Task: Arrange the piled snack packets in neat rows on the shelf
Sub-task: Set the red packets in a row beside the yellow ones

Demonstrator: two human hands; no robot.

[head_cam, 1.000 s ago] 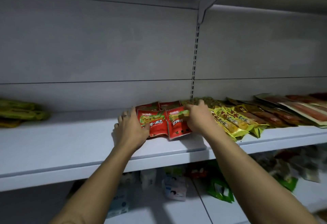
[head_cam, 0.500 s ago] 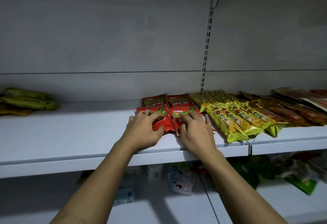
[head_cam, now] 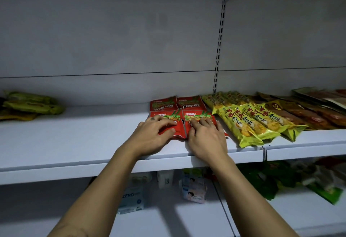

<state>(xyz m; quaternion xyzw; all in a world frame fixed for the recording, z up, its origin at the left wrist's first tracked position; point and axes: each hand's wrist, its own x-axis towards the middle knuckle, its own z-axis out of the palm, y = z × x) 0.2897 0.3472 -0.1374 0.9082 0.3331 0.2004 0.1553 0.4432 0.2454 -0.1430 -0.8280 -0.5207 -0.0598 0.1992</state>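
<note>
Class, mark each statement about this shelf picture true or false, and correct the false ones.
1. The left hand and right hand each rest on the front red packets. True.
2. The yellow packets lie left of the red packets. False: the yellow packets lie to the right.
3. Four red packets show, two in front, two behind. True.
4. The right hand lifts a yellow packet. False: it rests on a red packet lying on the shelf.
5. Nothing lies below. False: the lower shelf holds packs and bags.
</note>
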